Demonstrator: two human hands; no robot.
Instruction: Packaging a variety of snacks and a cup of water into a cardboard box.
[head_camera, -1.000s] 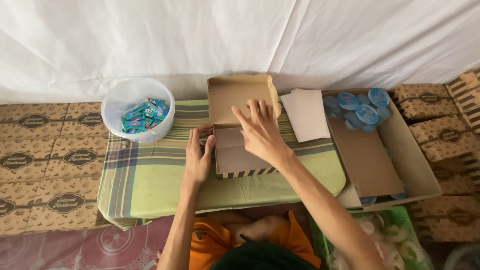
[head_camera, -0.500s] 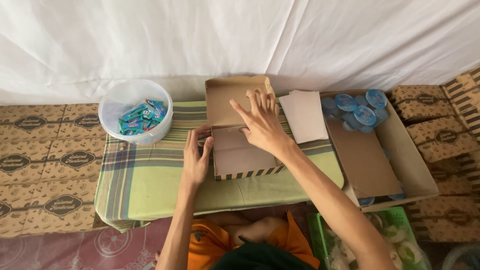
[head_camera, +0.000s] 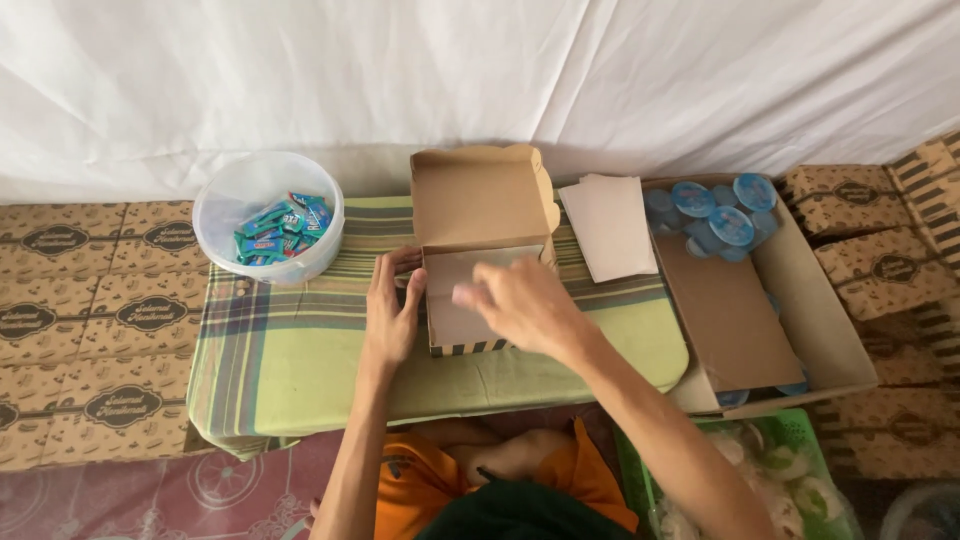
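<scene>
Left hand (head_camera: 392, 318) flat against left wall of open box (head_camera: 470, 300) (frame centre); right hand (head_camera: 520, 305) – fingers loose, empty – hovers over it, nearer.

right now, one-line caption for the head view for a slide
Left hand steadies an open cardboard box on a striped cloth while the right hand hovers over it.

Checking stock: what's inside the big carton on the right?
In the big carton, blue-lidded cups show at the far end; a cardboard sheet covers whatever lies beneath.
</scene>
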